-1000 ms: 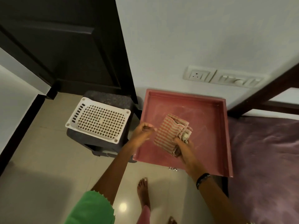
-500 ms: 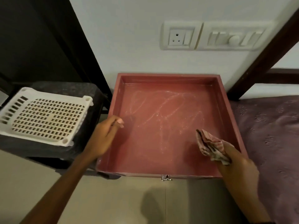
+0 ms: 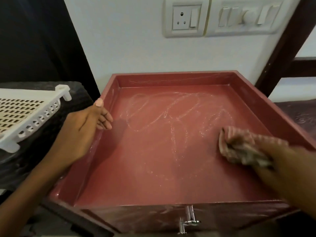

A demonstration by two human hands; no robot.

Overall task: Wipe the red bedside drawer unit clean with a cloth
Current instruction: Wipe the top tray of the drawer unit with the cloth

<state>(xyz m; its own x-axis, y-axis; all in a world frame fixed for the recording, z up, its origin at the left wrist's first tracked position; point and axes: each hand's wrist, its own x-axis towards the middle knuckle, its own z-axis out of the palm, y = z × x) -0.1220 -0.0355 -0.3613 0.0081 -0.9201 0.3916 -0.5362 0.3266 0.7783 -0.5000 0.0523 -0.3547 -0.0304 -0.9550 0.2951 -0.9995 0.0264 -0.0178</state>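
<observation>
Right hand [image 3: 273, 161] clutching bunched cloth [image 3: 239, 144], left hand [image 3: 85, 127] gripping drawer [image 3: 171, 168] rim

Left hand [image 3: 85, 127] rests with fingers curled loosely; right hand [image 3: 266, 151], blurred, seems clenched.

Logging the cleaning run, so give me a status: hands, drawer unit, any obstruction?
Left hand grips left rim of red tray-topped drawer unit. Right hand holds striped cloth on its floor. White streaks remain. Nothing in the way.

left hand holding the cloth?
No. The striped cloth is bunched in the right hand; the left hand grips the red unit's left rim.
</observation>
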